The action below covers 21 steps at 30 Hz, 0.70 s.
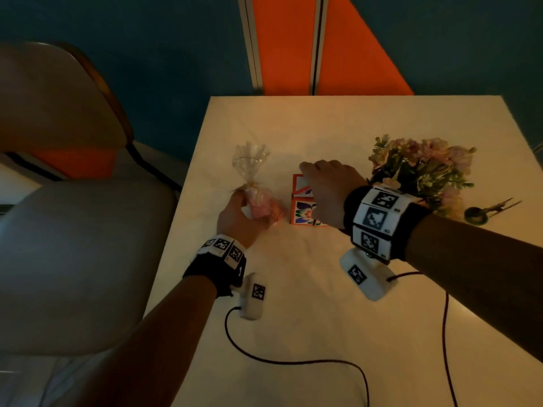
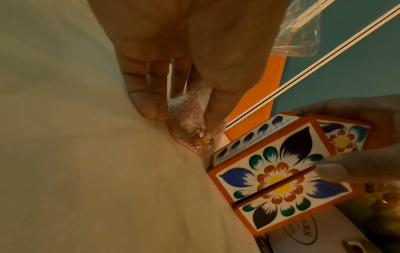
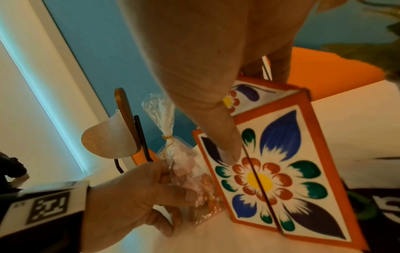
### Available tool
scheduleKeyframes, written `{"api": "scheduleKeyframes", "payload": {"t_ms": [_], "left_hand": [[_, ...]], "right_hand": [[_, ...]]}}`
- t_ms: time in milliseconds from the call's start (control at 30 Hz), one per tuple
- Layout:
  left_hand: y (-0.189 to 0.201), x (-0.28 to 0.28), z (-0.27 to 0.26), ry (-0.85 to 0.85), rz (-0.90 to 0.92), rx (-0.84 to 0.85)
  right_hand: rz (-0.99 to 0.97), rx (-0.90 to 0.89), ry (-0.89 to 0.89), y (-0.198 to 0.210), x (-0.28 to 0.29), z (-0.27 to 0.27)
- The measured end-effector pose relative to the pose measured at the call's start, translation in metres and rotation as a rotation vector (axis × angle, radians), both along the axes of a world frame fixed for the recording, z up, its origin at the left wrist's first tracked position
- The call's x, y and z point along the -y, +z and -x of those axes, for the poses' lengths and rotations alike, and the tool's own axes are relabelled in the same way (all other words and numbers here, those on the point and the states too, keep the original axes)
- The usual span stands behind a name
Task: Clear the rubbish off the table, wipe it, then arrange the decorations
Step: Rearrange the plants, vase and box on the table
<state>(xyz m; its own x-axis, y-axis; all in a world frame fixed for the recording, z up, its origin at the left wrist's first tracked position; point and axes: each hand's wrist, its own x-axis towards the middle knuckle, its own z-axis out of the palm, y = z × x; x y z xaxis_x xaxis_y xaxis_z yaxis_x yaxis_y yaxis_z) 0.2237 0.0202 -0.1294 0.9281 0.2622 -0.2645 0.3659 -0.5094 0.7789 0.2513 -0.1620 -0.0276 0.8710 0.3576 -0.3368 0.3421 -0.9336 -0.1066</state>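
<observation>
A clear cellophane bag of pink sweets (image 1: 262,207), tied with a gold twist, stands on the white table (image 1: 323,318). My left hand (image 1: 238,216) grips its lower part (image 2: 190,118) between thumb and fingers. Just right of it stands an orange box painted with flowers (image 1: 302,212). My right hand (image 1: 313,186) holds the box from above. Its thumb (image 3: 229,150) presses the front face of the box (image 3: 288,171) and the fingers curl over the far top edge. Bag (image 3: 188,172) and box (image 2: 277,171) nearly touch.
A bunch of pink flowers with green leaves (image 1: 423,168) lies at the right, behind my right wrist. A small dark round piece with a metal pointed part (image 1: 477,215) sits beside it. A padded chair (image 1: 73,230) stands left of the table. Wrist cables (image 1: 293,361) trail across the near tabletop.
</observation>
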Motion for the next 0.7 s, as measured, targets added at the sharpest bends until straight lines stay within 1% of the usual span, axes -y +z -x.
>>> {"api": "scheduleKeyframes", "payload": {"t_ms": [67,233,400,700], "left_hand": [[0.001,0.003,0.002,0.029,-0.002,-0.003],[0.001,0.009,0.0,0.063,-0.091,-0.008],[0.002,0.015,-0.003,0.105,-0.088,-0.014],[0.006,0.021,-0.003,0.092,-0.171,-0.034]], "right_hand": [[-0.018,0.002,0.01,-0.002,0.0,-0.003],[-0.065,-0.011,0.037,-0.002,0.005,-0.011],[-0.062,0.005,0.041,0.001,0.009,-0.015],[-0.071,-0.021,0.033,-0.001,0.009,-0.012]]}}
